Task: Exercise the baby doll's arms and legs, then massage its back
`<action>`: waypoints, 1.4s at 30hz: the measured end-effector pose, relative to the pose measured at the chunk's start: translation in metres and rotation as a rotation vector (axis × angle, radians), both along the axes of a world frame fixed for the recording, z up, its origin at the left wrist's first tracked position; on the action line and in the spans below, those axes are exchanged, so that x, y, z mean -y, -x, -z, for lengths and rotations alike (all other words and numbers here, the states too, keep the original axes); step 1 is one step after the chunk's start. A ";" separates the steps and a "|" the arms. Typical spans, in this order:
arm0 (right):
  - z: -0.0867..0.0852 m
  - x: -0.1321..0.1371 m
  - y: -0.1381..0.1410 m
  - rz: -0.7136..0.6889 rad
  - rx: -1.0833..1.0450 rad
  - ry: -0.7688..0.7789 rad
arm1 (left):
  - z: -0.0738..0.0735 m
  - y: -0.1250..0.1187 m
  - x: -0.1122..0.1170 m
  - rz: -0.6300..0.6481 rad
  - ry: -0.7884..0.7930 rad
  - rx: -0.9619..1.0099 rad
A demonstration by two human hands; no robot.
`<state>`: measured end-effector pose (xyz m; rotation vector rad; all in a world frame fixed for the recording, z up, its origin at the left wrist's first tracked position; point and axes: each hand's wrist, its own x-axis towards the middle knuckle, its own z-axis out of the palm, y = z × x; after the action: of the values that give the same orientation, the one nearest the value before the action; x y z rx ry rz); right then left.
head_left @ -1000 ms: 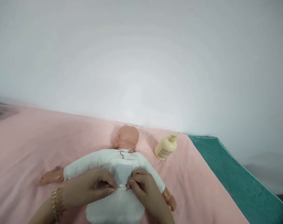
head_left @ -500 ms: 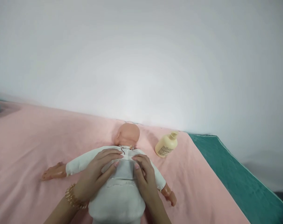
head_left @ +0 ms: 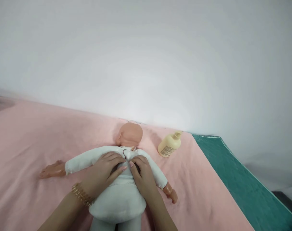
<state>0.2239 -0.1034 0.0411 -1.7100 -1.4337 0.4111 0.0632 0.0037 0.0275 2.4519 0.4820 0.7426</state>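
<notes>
A baby doll (head_left: pixel 117 203) with a white cloth body lies on its front, its bald head (head_left: pixel 131 134) pointing away from me and its arms spread to both sides. My left hand (head_left: pixel 104 173) rests on the doll's upper back, fingers stretched forward and the thumb apart. Opposite it, my right hand (head_left: pixel 142 173) lies on the other side of the back, fingers slightly bent and the thumb apart from them. The fingertips of both hands nearly meet at the middle. A short dark thread (head_left: pixel 124 153) shows below the doll's neck.
A pale yellow bottle (head_left: pixel 169 144) with printed text stands right of the doll's head. Pink cloth (head_left: pixel 54 131) covers the surface, with a green cover (head_left: pixel 242 176) showing on the right. A white wall (head_left: pixel 141 64) rises behind.
My hands have drawn closer together on the doll's upper back, and the fingers are more bent. The whole view has shifted slightly, with the doll and bottle a little higher and further left.
</notes>
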 end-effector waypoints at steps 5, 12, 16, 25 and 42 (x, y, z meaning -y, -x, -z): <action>0.003 0.005 0.001 0.002 -0.043 -0.137 | 0.002 0.002 0.002 -0.051 -0.132 0.140; 0.005 0.007 0.000 0.001 0.032 -0.092 | 0.006 0.001 -0.001 -0.069 -0.074 0.119; 0.002 0.003 0.000 0.009 0.044 0.028 | 0.009 -0.001 -0.007 -0.025 -0.006 0.046; 0.004 0.005 -0.003 -0.046 0.040 -0.003 | 0.007 -0.001 0.000 -0.064 -0.052 0.123; 0.006 0.004 -0.003 -0.083 0.039 -0.051 | 0.011 -0.004 -0.004 -0.090 0.039 0.067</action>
<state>0.2273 -0.1073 0.0347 -1.6303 -1.5345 0.3843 0.0672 0.0080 0.0168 2.3738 0.5784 0.8414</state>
